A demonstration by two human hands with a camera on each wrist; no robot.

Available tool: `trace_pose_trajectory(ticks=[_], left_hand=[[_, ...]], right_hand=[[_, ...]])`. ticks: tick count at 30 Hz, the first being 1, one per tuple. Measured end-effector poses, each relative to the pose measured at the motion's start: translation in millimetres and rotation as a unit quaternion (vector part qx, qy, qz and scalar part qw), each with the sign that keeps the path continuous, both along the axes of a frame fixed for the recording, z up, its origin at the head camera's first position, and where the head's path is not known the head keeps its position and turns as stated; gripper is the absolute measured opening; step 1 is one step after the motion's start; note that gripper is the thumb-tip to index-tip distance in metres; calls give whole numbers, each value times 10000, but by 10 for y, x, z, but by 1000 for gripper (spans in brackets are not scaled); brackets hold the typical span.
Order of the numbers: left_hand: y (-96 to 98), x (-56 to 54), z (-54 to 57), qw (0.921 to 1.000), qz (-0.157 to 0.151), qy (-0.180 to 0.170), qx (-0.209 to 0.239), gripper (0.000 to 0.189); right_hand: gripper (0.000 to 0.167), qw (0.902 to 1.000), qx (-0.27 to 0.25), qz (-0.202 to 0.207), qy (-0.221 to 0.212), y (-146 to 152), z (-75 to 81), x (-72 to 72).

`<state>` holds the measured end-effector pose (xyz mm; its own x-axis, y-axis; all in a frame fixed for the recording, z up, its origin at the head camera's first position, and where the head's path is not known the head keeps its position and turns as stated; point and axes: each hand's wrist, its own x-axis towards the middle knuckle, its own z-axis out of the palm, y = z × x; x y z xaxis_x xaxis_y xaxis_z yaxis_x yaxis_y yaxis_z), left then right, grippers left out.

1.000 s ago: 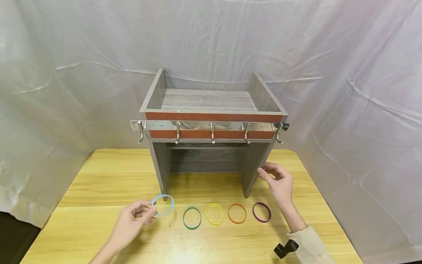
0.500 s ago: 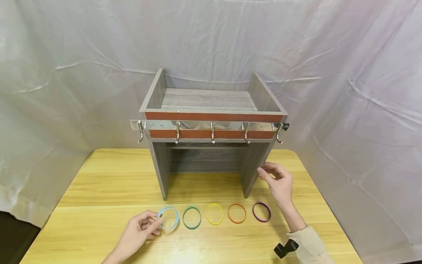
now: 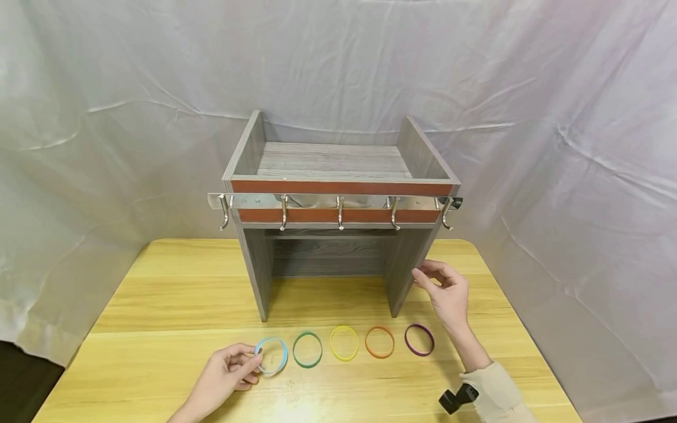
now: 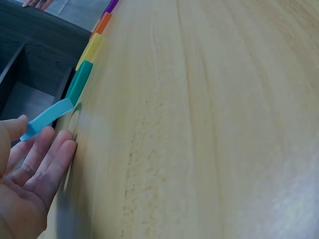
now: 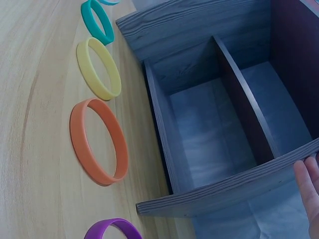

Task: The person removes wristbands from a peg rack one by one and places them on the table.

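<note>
Between thumb and fingers, my left hand [image 3: 224, 376] pinches a light blue silicone wristband [image 3: 285, 355]. In the left wrist view, the blue wristband [image 4: 47, 118] leans, its far end low beside the green wristband [image 4: 79, 82]. A row runs rightward on the table: green wristband [image 3: 295, 355], yellow wristband [image 3: 332, 346], orange wristband [image 3: 367, 348] and purple wristband [image 3: 406, 343]. My right hand [image 3: 446, 292] holds the right side panel of a grey wooden shelf [image 3: 338, 158] at its front edge. The right wrist view shows only part of that hand [image 5: 310, 184].
A metal hook rail [image 3: 312, 201] with several hooks crosses the shelf's front, over a reddish-brown strip [image 3: 338, 187]. The shelf stands on a light wooden table [image 3: 174, 294]. Pale cloth [image 3: 338, 64] surrounds the table at the back and sides.
My left hand has moved right and towards the table's front with the blue wristband, bringing it lower beside the green one. The right hand stays at the shelf's side panel.
</note>
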<state>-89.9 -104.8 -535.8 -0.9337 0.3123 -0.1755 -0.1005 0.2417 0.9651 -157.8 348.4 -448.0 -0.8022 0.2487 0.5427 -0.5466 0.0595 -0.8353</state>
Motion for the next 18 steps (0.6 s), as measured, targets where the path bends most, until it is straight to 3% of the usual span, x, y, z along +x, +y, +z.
trace_pose_trajectory(ticks=[10, 18], left_hand=[[-40, -32, -34, 9998, 0, -180, -70, 48], [-118, -43, -15, 9991, -57, -20, -412, 44]], right_hand=[[18, 10000, -46, 23, -40, -14, 3, 12], [18, 9999, -83, -1, -127, -8, 3, 11]])
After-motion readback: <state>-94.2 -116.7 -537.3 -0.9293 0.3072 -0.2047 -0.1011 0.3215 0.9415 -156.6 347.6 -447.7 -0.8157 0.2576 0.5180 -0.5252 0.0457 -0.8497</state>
